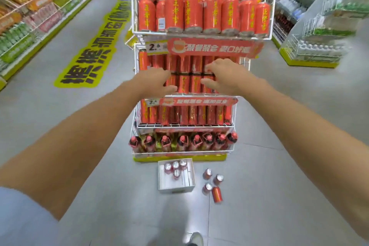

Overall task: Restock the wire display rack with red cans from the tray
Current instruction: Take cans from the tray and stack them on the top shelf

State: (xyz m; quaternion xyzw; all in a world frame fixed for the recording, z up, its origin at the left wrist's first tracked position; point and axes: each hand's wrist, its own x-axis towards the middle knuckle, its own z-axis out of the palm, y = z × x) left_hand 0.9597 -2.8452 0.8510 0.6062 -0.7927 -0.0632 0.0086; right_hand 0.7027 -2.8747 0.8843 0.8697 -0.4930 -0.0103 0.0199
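1. Head camera view, looking forward and down: a tall white wire display rack (pixel 201 34) stands in a shop aisle, its tiers packed with tall red cans with yellow lettering (pixel 211 13).
2. Both bare arms reach to the second tier. The left hand (pixel 154 82) and the right hand (pixel 224 77) rest against the fronts of the cans there, fingers spread and apart, not clamped on any single can. They seem to be pressing or straightening the row.
3. Top tier, second tier and third tier all look full or nearly so; exact gaps cannot be told behind the hands.
4. The lowest tier holds dark bottles with red caps (pixel 182 143).
5. On the grey tiled floor, just in front of the rack's base, sits a shallow white cardboard tray (pixel 188 184). About four cans remain standing in its far corner; most of the tray is bare.
6. Just right of the tray, four loose red cans on the floor (pixel 213 184): three upright, one lying on its side.
7. Judgement: restocking is well advanced, with roughly eight cans left to shelve.
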